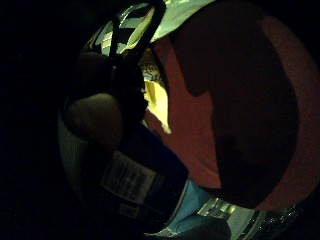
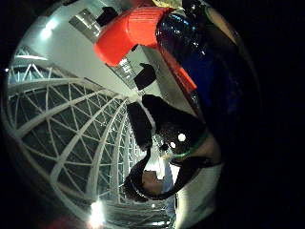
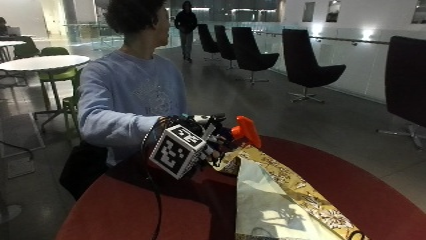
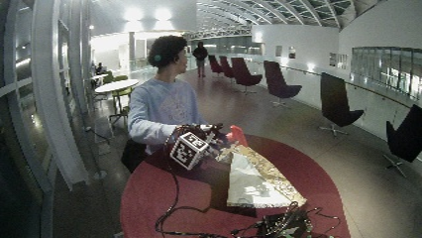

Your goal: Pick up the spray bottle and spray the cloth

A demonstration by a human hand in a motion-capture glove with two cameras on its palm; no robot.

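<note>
In the outside view my gloved right hand (image 3: 212,143) grips a spray bottle above the round red table (image 3: 373,190). The bottle's orange trigger head (image 3: 246,131) sticks out past my fingers toward the cloth. Its dark blue body (image 1: 140,175) with a white label lies against my palm, and the orange head (image 2: 128,33) also fills part of the thumb side view. A gold patterned cloth (image 3: 279,200) with a pale underside lies spread on the table, just below and beyond the nozzle. The wide view shows the hand (image 4: 204,141), bottle head (image 4: 236,135) and cloth (image 4: 254,181) the same way.
A dark bundle of gear (image 4: 284,225) sits at the table's near edge (image 4: 151,193), past the cloth's end. Black chairs (image 3: 306,60) line the glass railing behind the table, and a white round table (image 3: 43,62) stands far back.
</note>
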